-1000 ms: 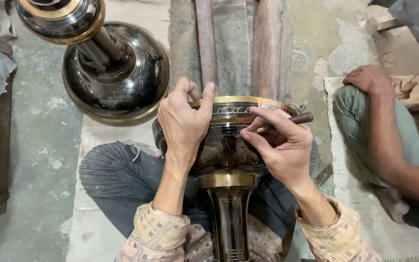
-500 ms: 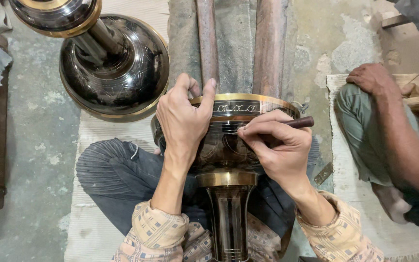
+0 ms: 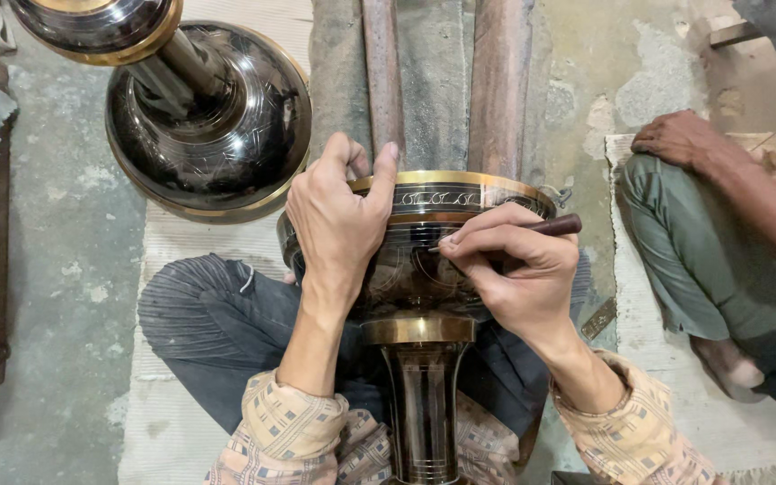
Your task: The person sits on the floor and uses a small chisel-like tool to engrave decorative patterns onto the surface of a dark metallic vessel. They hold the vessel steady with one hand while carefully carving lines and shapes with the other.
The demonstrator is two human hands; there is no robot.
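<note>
A second dark vessel (image 3: pixel 213 135) stands far left. The left hand (image 3: pixel 339 220) clasps the black brass-banded vessel (image 3: pixel 424 260) lying across the lap, long axis near-to-far, mouth pointing away. The right hand (image 3: pixel 509 265) pinches an engraving tool (image 3: pixel 554 224), tip pointing left against the vessel.

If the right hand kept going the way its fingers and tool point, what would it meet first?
The right hand points left across the dark metal vessel; the left hand gripping the rim looks first in line, though depth is unclear.
</note>
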